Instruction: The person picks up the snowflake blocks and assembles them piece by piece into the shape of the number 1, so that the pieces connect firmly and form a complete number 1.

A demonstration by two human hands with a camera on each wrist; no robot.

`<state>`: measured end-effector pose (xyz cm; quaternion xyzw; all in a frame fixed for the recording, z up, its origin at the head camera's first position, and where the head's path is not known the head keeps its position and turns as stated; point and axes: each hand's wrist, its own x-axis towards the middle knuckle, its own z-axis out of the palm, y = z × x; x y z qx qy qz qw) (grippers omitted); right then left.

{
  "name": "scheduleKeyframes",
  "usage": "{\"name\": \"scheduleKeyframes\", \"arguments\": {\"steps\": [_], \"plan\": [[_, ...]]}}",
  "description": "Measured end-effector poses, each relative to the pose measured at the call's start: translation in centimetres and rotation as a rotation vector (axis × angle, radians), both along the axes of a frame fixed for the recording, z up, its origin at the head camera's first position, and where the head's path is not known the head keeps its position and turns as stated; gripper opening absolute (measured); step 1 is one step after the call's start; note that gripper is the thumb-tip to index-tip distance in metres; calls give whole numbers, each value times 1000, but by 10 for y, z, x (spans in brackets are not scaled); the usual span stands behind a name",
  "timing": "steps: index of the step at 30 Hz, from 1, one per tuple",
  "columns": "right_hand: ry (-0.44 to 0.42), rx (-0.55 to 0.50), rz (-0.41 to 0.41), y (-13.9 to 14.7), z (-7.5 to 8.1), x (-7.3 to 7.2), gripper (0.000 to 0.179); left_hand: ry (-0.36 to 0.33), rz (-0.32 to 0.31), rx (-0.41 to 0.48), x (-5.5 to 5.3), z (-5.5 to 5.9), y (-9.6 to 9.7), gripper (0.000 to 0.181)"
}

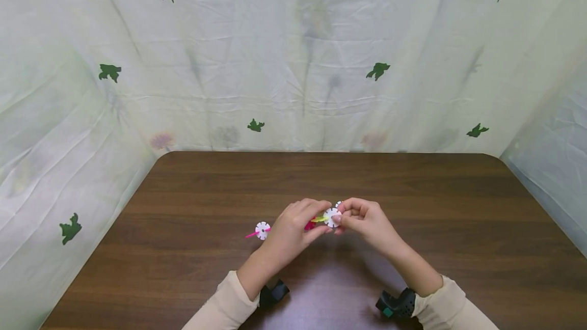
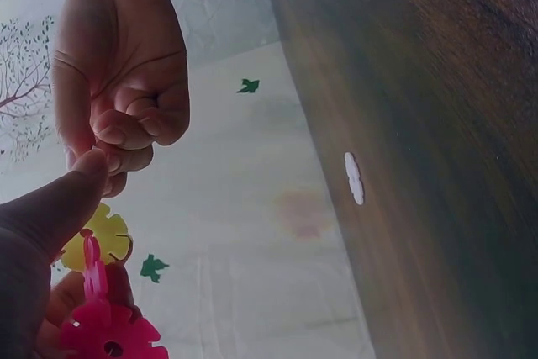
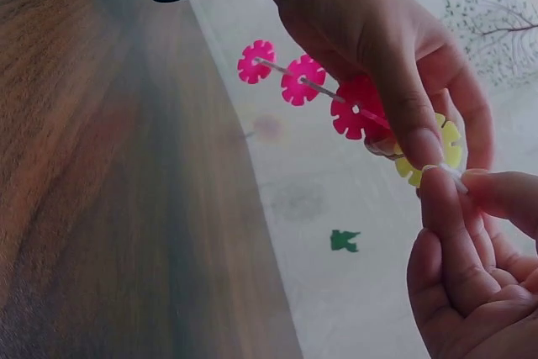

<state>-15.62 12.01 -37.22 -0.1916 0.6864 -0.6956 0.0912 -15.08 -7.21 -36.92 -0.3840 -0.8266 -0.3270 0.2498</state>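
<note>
A chain of notched plastic discs runs through my left hand [image 1: 293, 225], which grips it. A white disc with a pink disc edge-on [image 1: 263, 230] sticks out at its left end. Pink discs [image 3: 303, 80] lead to a yellow disc [image 3: 450, 142] near the fingertips. At the right end is a white disc [image 1: 332, 217], pinched by the thumb and fingers of my right hand [image 1: 364, 220]. My left thumb also reaches this white disc; fingers hide part of the joint between yellow and white. In the left wrist view, the right hand [image 2: 126, 65] meets the left thumb.
A loose white disc [image 2: 354, 178] lies on the brown wooden table [image 1: 183, 202], just beyond the hands. Black wrist devices [image 1: 396, 303] sit under both forearms. A pale curtain [image 1: 275, 65] with green leaf prints stands behind the table.
</note>
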Motion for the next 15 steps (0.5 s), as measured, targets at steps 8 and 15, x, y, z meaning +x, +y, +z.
{"name": "scheduleKeyframes", "arguments": {"steps": [8, 15], "plan": [[-1, -16, 42, 0, -4, -1, 20, 15, -9, -11, -2, -2, -1, 37], [139, 1, 15, 8, -5, -7, 24, 47, 28, -25, -4, 1, -5, 36]]}}
